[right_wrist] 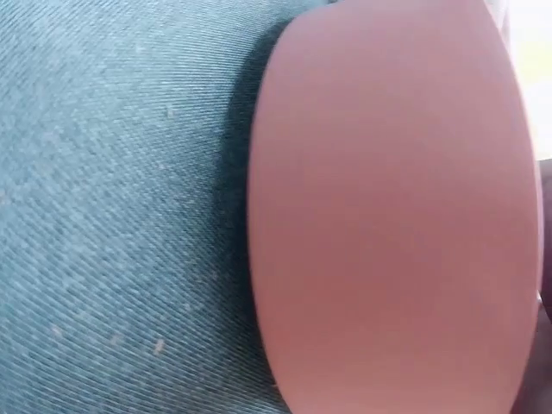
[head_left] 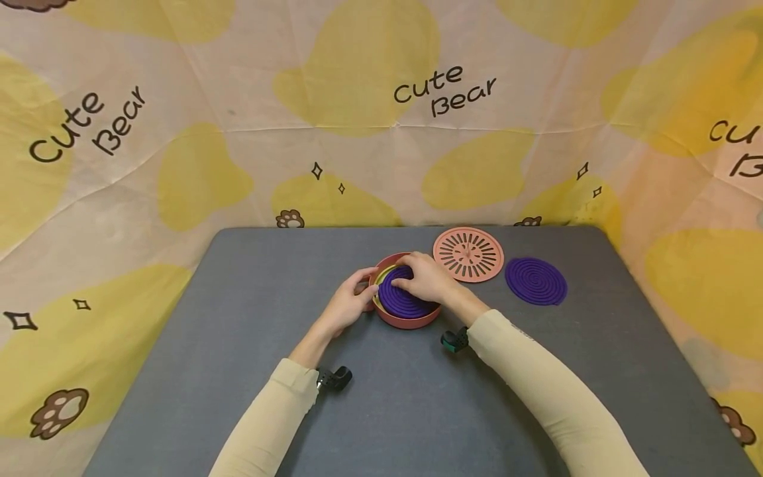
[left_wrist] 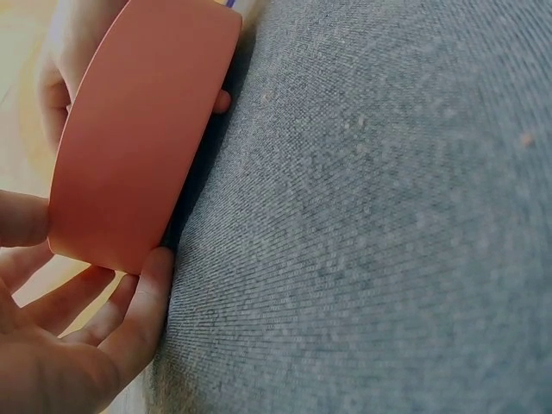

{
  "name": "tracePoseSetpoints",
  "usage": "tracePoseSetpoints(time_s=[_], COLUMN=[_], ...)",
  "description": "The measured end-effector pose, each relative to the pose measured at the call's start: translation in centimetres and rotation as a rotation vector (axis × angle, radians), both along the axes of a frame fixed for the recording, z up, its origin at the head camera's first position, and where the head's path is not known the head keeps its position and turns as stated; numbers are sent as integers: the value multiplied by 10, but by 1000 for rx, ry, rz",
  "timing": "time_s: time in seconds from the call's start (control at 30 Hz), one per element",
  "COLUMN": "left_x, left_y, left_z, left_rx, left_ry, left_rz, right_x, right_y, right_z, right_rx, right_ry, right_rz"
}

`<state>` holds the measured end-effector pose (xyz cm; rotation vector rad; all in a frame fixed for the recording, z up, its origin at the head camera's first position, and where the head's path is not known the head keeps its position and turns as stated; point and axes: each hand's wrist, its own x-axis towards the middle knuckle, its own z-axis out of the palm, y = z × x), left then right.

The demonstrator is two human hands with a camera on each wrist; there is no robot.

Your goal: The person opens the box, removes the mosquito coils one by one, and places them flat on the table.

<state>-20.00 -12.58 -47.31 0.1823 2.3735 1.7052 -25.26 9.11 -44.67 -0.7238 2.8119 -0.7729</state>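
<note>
A round coral-pink container [head_left: 406, 324] sits on the grey table. My left hand [head_left: 344, 306] grips its left side; in the left wrist view the thumb is at the rim and the fingers [left_wrist: 142, 302] lie against the wall near the base. Inside the container is a purple coiled coaster [head_left: 401, 302], slightly tilted, with a yellow one [head_left: 379, 283] partly showing beneath it. My right hand [head_left: 428, 279] reaches in from the right and pinches the purple coaster at its upper edge. The right wrist view is mostly filled by the container wall [right_wrist: 388, 216], hiding the fingertips.
A coral slotted lid [head_left: 468, 254] lies flat behind and right of the container. Farther right lies another purple coiled coaster [head_left: 536, 281]. Behind the table's far edge hangs a yellow-and-cream patterned cloth [head_left: 363, 86].
</note>
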Motion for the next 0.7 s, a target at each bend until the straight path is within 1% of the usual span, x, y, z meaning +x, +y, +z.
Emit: tracePoseSetpoints(time_s=[0.13,0.4,0.63,0.7], left_x=[0,0,1,0], left_y=[0,0,1,1], left_z=[0,-1,0,1], left_rx=[-2,-10,44,47], left_ry=[4,11,-8,-8], left_rz=[-3,-3,-7,-6], right_x=[1,3,3,3], right_y=[-1,-2,-1,0], right_z=[-2,-3,-3,-2], right_rx=[22,31,-5,-11], right_ry=[27,67,115,121], right_rz=[16,-3,13,9])
